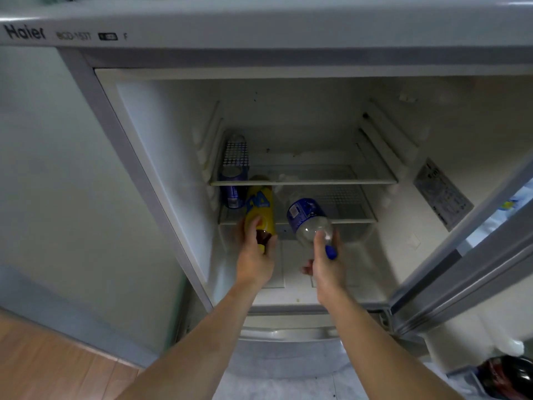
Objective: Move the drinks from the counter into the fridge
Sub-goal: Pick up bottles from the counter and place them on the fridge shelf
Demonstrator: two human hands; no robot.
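The fridge (pixel 161 145) stands open in front of me. My left hand (pixel 255 255) grips the neck end of a yellow-labelled bottle (pixel 259 206) that lies tilted toward the lower shelf (pixel 340 219). My right hand (pixel 327 267) holds a clear water bottle (pixel 307 217) with a blue label and blue cap near its neck, its base pointing into the fridge. A blue-labelled bottle (pixel 233 174) stands at the back left, partly behind the upper shelf (pixel 317 181).
The fridge door (pixel 467 255) hangs open on the right. A freezer drawer front (pixel 288 336) sits below the compartment. Wooden flooring (pixel 43 365) lies at lower left, and a dark rounded object (pixel 507 376) sits at lower right.
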